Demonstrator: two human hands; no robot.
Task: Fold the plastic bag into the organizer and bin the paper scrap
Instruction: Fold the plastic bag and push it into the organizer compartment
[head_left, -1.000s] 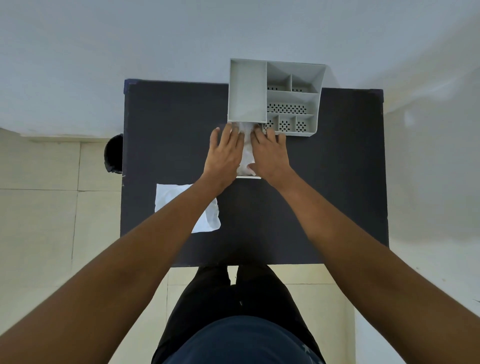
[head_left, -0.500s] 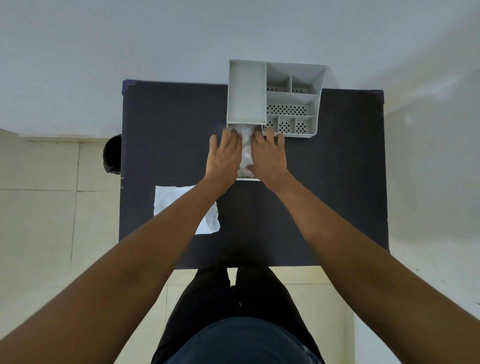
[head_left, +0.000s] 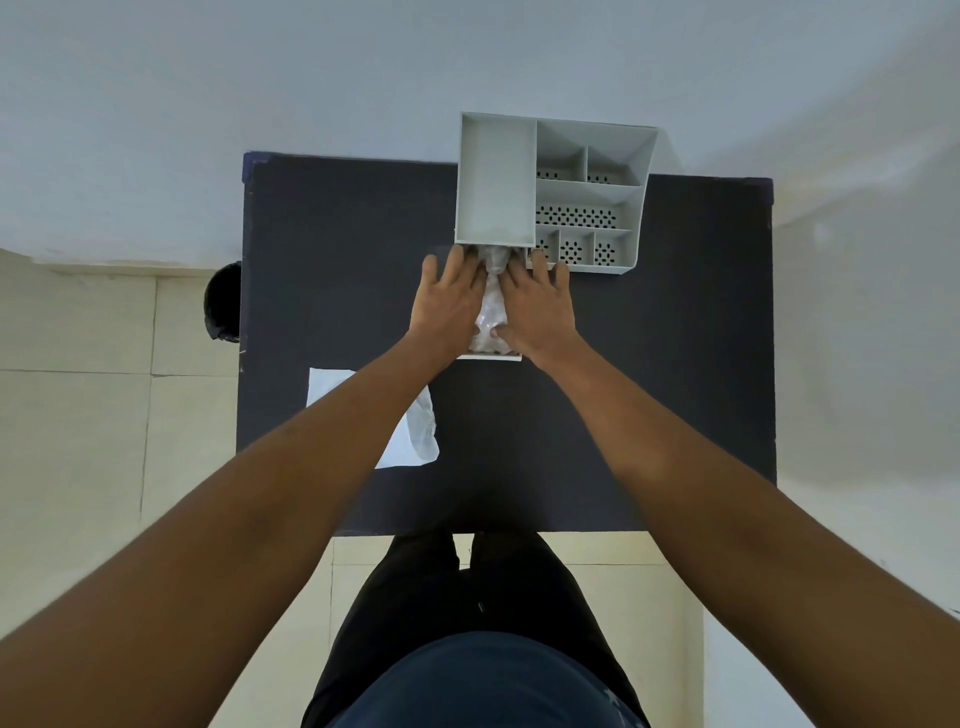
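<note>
A clear plastic bag (head_left: 491, 306) lies bunched into a narrow strip on the dark table (head_left: 332, 249), just in front of the grey organizer (head_left: 496, 176). My left hand (head_left: 448, 301) presses flat on its left side and my right hand (head_left: 537, 306) on its right side, fingers pointing at the organizer. Most of the bag is hidden under my palms. A white paper scrap (head_left: 415, 431) lies on the table near my left forearm, partly covered by it.
The organizer has one long compartment on the left and several small perforated ones on the right. A black bin (head_left: 223, 301) stands on the tiled floor beside the table's left edge. A wall runs behind the table.
Both hands have drawn slightly closer together over the bag, narrowing the visible strip between them. The paper scrap and organizer have not moved.
</note>
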